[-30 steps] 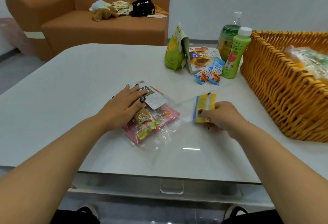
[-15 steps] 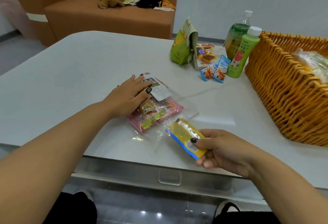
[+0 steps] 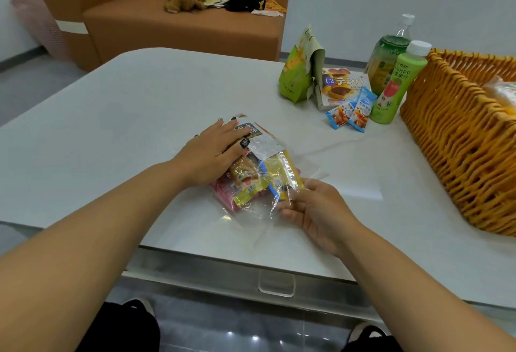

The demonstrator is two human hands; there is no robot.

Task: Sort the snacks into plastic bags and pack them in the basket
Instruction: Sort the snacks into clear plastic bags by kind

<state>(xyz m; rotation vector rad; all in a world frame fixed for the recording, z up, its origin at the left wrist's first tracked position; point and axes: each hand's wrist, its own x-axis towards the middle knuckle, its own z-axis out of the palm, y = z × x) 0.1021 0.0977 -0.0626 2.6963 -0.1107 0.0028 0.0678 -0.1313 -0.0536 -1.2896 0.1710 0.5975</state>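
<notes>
Near the bench (image 3: 117, 117) edge, flat-fingered left hand (image 3: 215, 153) pins the clear plastic bag (image 3: 251, 212) steady while right hand (image 3: 315, 212) pinches the yellow snack packet (image 3: 282, 173) into its mouth.

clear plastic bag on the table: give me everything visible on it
The plastic bag is thin, clear, crinkled film lying flat on the white table near its front edge. Inside show several snack packets: pink, yellow, orange and a dark-labelled one. The left hand rests flat on its far end. The right hand pinches a yellow and blue packet at the bag's near-right side, film draped over it. Where the bag's opening lies is unclear.
</notes>
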